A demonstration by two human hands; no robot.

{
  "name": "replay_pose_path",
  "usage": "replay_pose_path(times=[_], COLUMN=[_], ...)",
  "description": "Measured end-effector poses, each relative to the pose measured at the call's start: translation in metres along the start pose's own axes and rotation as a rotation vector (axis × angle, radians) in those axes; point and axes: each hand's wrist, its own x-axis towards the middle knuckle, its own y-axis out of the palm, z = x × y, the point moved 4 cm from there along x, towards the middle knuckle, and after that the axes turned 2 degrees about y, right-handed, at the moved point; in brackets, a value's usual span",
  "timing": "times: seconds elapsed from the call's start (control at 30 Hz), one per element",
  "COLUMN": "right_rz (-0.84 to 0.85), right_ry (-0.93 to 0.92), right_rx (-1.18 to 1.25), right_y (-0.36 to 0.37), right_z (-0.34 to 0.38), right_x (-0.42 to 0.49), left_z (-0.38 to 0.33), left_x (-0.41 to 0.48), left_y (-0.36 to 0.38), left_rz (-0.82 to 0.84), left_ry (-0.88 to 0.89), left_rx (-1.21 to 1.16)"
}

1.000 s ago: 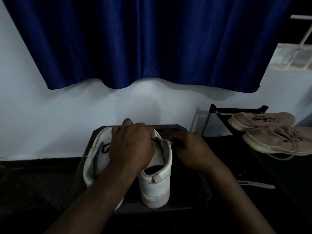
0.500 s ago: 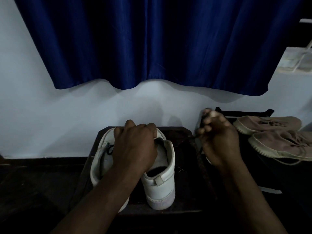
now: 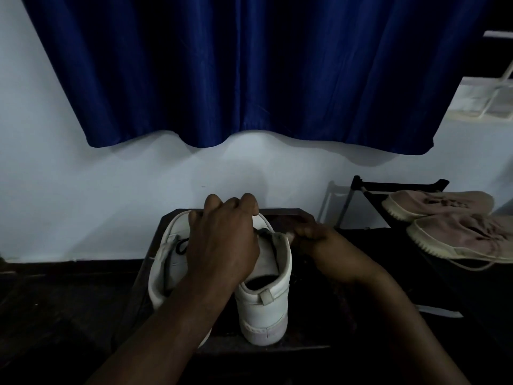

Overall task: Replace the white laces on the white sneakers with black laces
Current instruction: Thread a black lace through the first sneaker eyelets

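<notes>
Two white sneakers [image 3: 266, 309] stand side by side on a dark stool [image 3: 313, 318] at lower centre, heels toward the camera. The left hand [image 3: 222, 245] curls over the right sneaker's top, gripping it. The right hand [image 3: 319, 240] is curled against that sneaker's right edge; whether it pinches anything I cannot tell. A black lace [image 3: 181, 244] shows in the left sneaker [image 3: 163, 251]. Pink shoes [image 3: 458, 232] lie at right.
</notes>
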Motion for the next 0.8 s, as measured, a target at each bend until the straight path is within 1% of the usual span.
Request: replay_pose_path(times=[0.07,0.1,0.2,0.23,0.27,0.3,0.33,0.37,0.4,0.43,0.47,0.5,0.53,0.6,0.63,0.67,0.7,0.8], right_rz=[-0.036,-0.032,-0.018,-0.044,-0.095,-0.143,-0.186,-0.237,-0.32,-0.411,-0.475,-0.504,-0.485,-0.346,-0.268,-0.204,-0.169,-0.141], right_ry=[0.062,0.031,-0.229,-0.305,-0.346,-0.346,-0.319,-0.262,-0.192,-0.146,-0.132,-0.148,-0.187,-0.266,-0.301,-0.3,-0.274,-0.187], right_rx=[0.531,0.759,1.422,1.584,1.692,1.739,1.713,1.596,1.37,1.061,0.733,0.438,0.162,-0.328,-0.46,-0.49,-0.491,-0.482], right_y=[-0.002,-0.005,-0.023,-0.029,-0.032,-0.033,-0.032,-0.03,-0.028,-0.028,-0.027,-0.024,-0.02,-0.007,-0.001,0.002,0.002,0.0], right_z=[0.003,0.009,0.024,0.026,0.024,0.022,0.021,0.021,0.022,0.02,0.017,0.016,0.016,0.014,0.014,0.014,0.015,0.014], right_x=[-0.002,-0.004,-0.009,-0.01,-0.01,-0.009,-0.009,-0.008,-0.009,-0.008,-0.006,-0.005,-0.003,0.001,0.002,0.002,0.002,0.002], left_z=[0.001,0.001,0.001,0.0,0.0,0.0,0.0,0.0,-0.001,-0.001,-0.001,-0.002,-0.002,-0.002,-0.002,-0.002,-0.002,-0.003], left_x=[-0.001,-0.001,-0.002,-0.002,-0.002,-0.002,-0.002,-0.002,-0.002,-0.002,-0.002,-0.002,-0.002,-0.002,-0.001,-0.001,-0.001,0.0], left_y=[0.001,0.001,0.001,0.0,0.0,0.0,-0.001,-0.001,-0.001,0.0,0.0,-0.001,-0.001,0.0,0.0,0.0,0.0,0.001], left_rz=[0.006,0.008,0.007,0.005,-0.001,-0.006,-0.009,-0.01,-0.007,-0.003,0.0,-0.002,-0.006,-0.003,0.002,0.008,0.011,0.019], left_ry=[-0.006,-0.005,0.002,0.006,0.009,0.011,0.012,0.012,0.012,0.012,0.013,0.018,0.023,0.023,0.022,0.022,0.026,0.033], left_rx=[0.005,0.006,0.001,-0.001,-0.001,0.001,0.002,0.001,0.0,-0.003,-0.004,-0.004,-0.003,-0.018,-0.028,-0.032,-0.033,-0.037])
